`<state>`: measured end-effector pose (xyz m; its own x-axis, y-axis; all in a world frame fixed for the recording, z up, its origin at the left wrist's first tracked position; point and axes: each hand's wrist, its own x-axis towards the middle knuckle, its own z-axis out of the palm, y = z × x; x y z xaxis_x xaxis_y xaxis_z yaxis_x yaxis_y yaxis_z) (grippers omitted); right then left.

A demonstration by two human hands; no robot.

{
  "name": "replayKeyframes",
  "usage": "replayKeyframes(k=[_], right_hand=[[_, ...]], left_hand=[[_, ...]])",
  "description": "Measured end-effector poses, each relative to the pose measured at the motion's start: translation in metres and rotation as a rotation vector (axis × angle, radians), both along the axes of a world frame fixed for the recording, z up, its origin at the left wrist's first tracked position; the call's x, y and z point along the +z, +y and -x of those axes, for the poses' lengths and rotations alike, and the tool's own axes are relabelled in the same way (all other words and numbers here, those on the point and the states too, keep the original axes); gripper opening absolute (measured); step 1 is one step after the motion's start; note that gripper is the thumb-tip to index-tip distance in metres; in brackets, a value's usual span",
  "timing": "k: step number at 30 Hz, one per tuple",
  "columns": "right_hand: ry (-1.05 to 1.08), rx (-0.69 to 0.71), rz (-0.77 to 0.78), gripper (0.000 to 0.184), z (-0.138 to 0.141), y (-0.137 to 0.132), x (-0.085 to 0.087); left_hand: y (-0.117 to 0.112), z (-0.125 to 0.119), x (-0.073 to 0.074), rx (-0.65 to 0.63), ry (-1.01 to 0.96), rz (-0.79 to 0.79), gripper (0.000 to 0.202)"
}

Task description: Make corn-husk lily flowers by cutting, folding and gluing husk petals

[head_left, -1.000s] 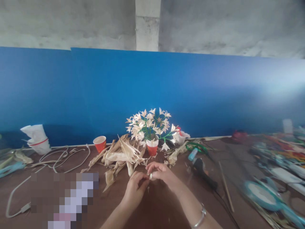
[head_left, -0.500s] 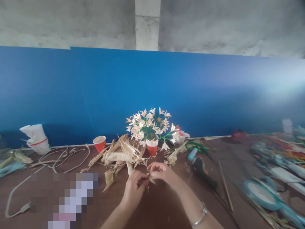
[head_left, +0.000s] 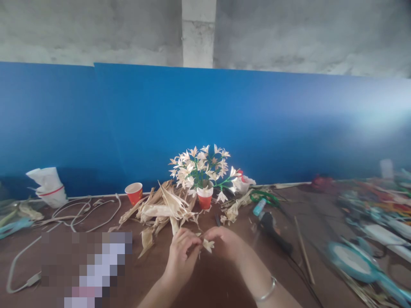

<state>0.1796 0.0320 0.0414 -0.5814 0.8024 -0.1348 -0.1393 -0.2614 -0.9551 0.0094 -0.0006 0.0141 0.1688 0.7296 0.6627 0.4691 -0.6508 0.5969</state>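
Observation:
Between my hands is a small cream flower (head_left: 208, 245) that looks made of dried husk, its petals facing right and down. My left hand (head_left: 183, 250) pinches the flower's base between thumb and fingertips. Close against the flower, my right hand (head_left: 226, 244) has its fingers curled and smeared by motion, so its grip is unclear. A silver bangle (head_left: 269, 290) circles the right wrist. Just beyond my hands lies a heap of dried corn husks (head_left: 157, 210). Behind it stands a red paper cup (head_left: 204, 202) with a bunch of similar white flowers (head_left: 201, 164) on green stems.
Left of the husks are another red cup (head_left: 134, 193), a white cable (head_left: 88, 209) and a white bin (head_left: 53, 196). To the right lie a black corded tool (head_left: 274, 233), a small blue bottle (head_left: 259, 207), a stick (head_left: 304, 250) and a teal tape roll (head_left: 349, 262). A blue panel (head_left: 144, 119) rises behind.
The flower has turned so its petals show more openly to the right. My right hand has shifted slightly right and down, while my left hand stays nearly in place.

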Motion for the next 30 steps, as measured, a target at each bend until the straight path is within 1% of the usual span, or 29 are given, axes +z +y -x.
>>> replayKeyframes(k=[3, 5, 9, 11, 14, 17, 21, 26, 28, 30], right_hand=[[0.042, 0.003, 0.093, 0.007, 0.004, 0.003, -0.005], [0.075, -0.002, 0.160, 0.014, 0.008, 0.008, -0.012], [0.146, -0.055, 0.245, 0.032, 0.014, 0.020, -0.025], [0.137, -0.111, 0.244, 0.036, 0.015, 0.023, -0.027], [0.071, -0.198, 0.109, 0.033, 0.017, 0.022, -0.024], [-0.017, -0.243, -0.029, 0.027, 0.021, 0.019, -0.018], [-0.149, -0.338, -0.099, 0.020, 0.021, 0.020, -0.014], [-0.326, -0.417, -0.262, 0.023, 0.022, 0.022, -0.016], [-0.391, -0.409, -0.333, 0.026, 0.021, 0.022, -0.012], [-0.465, -0.414, -0.438, 0.030, 0.013, 0.023, -0.003]], left_hand=[[0.000, 0.000, 0.000, 0.012, -0.004, 0.005, 0.015], [0.001, 0.000, -0.001, 0.038, -0.030, 0.046, 0.014], [0.004, 0.000, -0.003, 0.162, -0.165, 0.232, 0.012], [0.005, 0.000, -0.004, 0.207, -0.243, 0.326, 0.010], [0.006, 0.001, -0.006, 0.228, -0.299, 0.407, 0.011], [0.007, 0.000, -0.008, 0.215, -0.296, 0.454, 0.013], [0.010, -0.001, -0.013, 0.181, -0.271, 0.510, 0.016], [0.013, 0.001, -0.019, 0.144, -0.229, 0.532, 0.019], [0.014, 0.000, -0.019, 0.132, -0.255, 0.562, 0.017], [0.014, 0.000, -0.016, 0.094, -0.334, 0.628, 0.018]])
